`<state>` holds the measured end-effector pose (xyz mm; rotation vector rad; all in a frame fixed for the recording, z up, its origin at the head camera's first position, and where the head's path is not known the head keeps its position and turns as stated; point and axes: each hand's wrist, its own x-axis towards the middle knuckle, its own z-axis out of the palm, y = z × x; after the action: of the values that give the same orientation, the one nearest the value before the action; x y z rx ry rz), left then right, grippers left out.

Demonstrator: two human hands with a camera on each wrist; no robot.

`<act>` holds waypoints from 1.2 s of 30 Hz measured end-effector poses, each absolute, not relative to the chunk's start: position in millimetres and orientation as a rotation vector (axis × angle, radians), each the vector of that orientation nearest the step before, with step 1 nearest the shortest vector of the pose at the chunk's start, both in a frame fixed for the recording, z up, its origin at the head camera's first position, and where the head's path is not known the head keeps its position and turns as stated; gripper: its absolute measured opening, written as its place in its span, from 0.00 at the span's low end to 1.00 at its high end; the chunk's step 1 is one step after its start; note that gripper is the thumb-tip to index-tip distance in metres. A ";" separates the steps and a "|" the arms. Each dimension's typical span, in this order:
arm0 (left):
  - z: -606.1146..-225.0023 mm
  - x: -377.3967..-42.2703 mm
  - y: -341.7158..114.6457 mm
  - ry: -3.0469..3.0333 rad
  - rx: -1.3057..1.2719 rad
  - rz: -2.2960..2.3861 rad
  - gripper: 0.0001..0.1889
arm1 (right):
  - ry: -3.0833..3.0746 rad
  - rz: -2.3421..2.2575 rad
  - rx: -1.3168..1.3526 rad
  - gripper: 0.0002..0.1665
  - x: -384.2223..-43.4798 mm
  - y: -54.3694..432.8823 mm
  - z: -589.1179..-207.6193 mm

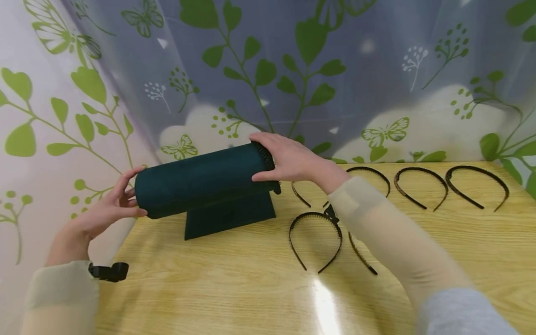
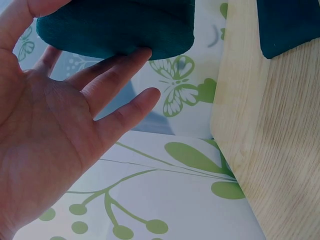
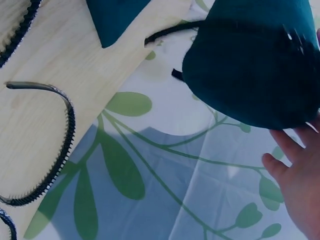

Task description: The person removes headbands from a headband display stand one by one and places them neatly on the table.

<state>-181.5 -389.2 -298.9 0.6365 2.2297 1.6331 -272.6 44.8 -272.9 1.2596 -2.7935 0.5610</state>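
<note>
A dark green headband stand (image 1: 201, 179), a padded roll above a flat base, is at the left of the table. My left hand (image 1: 106, 207) spans the roll's left end, fingers at the far side and thumb in front. In the left wrist view its fingertips touch the roll's end (image 2: 120, 30). Around the roll's right end sits a black toothed headband (image 1: 264, 156), whose tips stick out below. My right hand (image 1: 291, 158) holds this headband against the roll, thumb in front and fingers over the top. The right wrist view shows only part of that hand (image 3: 302, 170).
Several dark headbands lie on the wooden table (image 1: 209, 288). One headband with a bow (image 1: 314, 214) is in front; others, such as the rightmost headband (image 1: 477, 170), line the back. My right forearm partly covers some. A leaf-patterned curtain (image 1: 268, 107) hangs behind the table.
</note>
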 end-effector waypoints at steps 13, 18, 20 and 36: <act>-296.1 -182.1 -389.5 2.219 0.631 1.641 0.48 | -2.819 0.485 1.309 0.68 -273.6 55.2 -265.2; -297.0 -181.1 -389.1 2.224 0.606 1.638 0.48 | -2.796 0.471 1.349 0.72 -275.4 52.8 -269.3; -297.4 -180.8 -389.9 2.235 0.598 1.629 0.48 | -2.791 0.433 1.363 0.75 -275.5 51.7 -270.8; -301.3 -182.8 -393.5 2.228 0.599 1.639 0.48 | -2.750 0.584 1.347 0.71 -276.2 48.6 -279.3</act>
<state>-182.8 -393.5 -301.3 0.5994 2.2280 1.6394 -276.2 48.6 -279.3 1.3473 -2.7502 0.5841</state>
